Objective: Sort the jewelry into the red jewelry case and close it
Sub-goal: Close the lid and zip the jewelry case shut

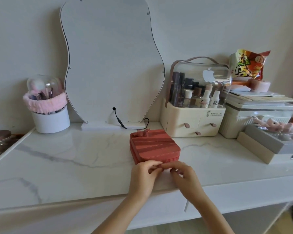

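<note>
A: Where is the red jewelry case [154,144] sitting?

B: It is lying flat on the marble table [74,166], near the front edge, with its lid down and the bow at the far corner. That is keeping its near side within easy reach of both hands.

A: What are the hands doing?

B: The left hand [145,178] and the right hand [184,174] are meeting at the case's near edge. Both are curling their fingers and seem to be pinching something small there, likely a clasp or zipper pull. It is too blurred to name, so I cannot tell what the piece is.

A: Why both hands on one spot?

B: I am guessing one is steadying the case while the other is working the fastener, which suits the closing step.

A: Any jewelry lying loose?

B: None is showing near the case. The cosmetics organizer [193,115] and brush holder [49,119] are standing well back by the mirror [112,65], leaving working room.
</note>
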